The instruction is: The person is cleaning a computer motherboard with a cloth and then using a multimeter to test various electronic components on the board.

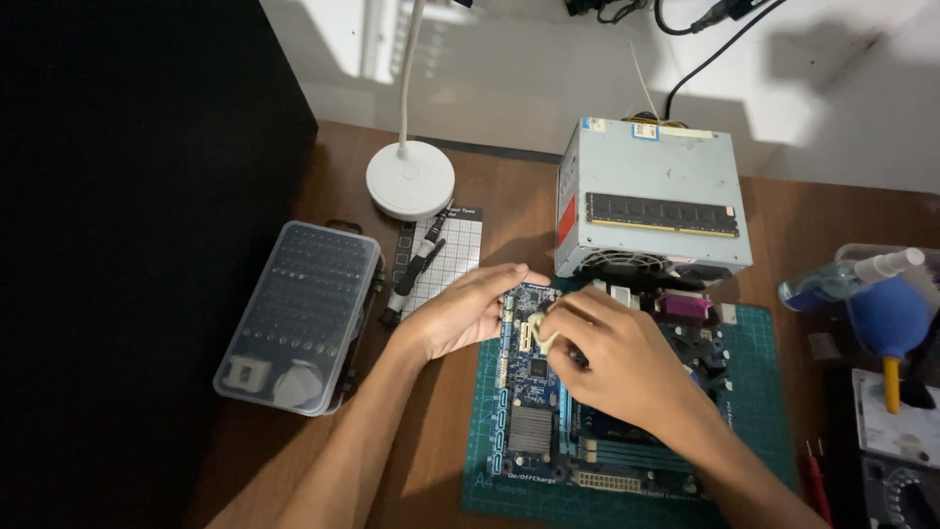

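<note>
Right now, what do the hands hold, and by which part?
Right hand pinches a small pale wad by its end; left hand grips the circuit board at its top-left corner.

The right hand [612, 358] covers the middle of the circuit board [534, 392], so the parts under it are hidden. It pinches a small pale thing [544, 331], too small to tell what it is. The left hand [468, 312] hides the board's top left corner. The big black box [137, 245] on the left is too dark to make out. The picture's right edge cuts off the meter [906, 490] and the blue blower [889, 318]. Black cables [705, 59] run off the top edge.
</note>
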